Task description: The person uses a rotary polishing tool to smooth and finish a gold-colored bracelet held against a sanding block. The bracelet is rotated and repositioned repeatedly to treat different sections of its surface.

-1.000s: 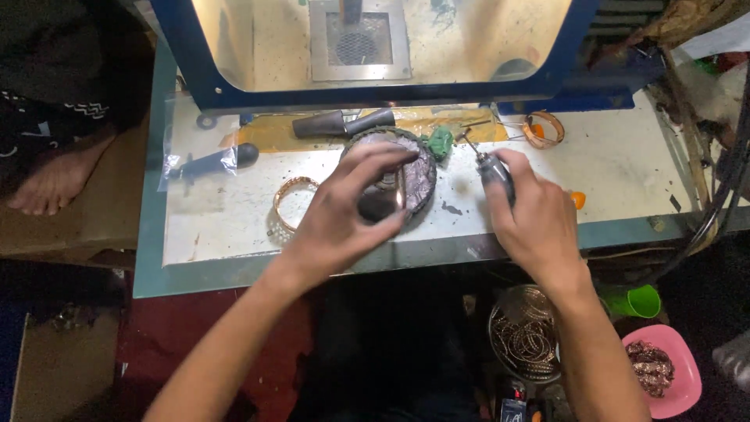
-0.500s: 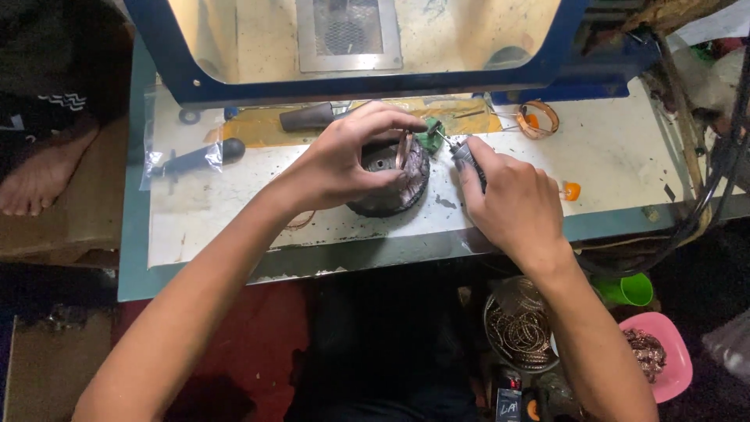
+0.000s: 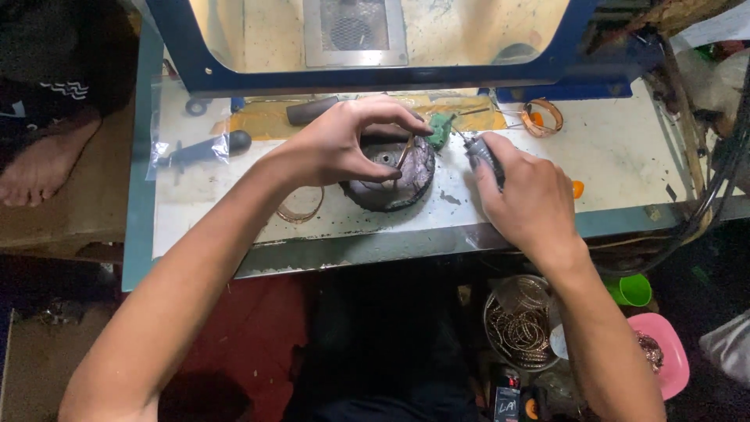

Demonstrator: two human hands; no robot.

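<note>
My left hand (image 3: pixel 348 141) pinches a thin copper-coloured bangle (image 3: pixel 405 151) upright over a dark round dish (image 3: pixel 391 176) on the pale worktable (image 3: pixel 625 156). My right hand (image 3: pixel 527 199) grips a grey pen-like hand tool (image 3: pixel 483 156), its tip pointing toward the bangle and a small green object (image 3: pixel 440 129) beside the dish. Tool tip and bangle are a short way apart.
A blue-framed machine (image 3: pixel 375 74) stands at the table's back. A black-handled tool in a clear bag (image 3: pixel 199 150), a dark handle (image 3: pixel 311 109), and loose bangles (image 3: pixel 301 207) (image 3: pixel 543 116) lie on the table. Below are a bowl of bangles (image 3: pixel 522 320), a pink bowl (image 3: pixel 664 352) and a green cup (image 3: pixel 631 289). A person's bare foot (image 3: pixel 39 168) rests at left.
My left hand lifted from covering the dish and now pinches a bangle upright above it. My right hand with the tool stayed close to the right of the dish.
</note>
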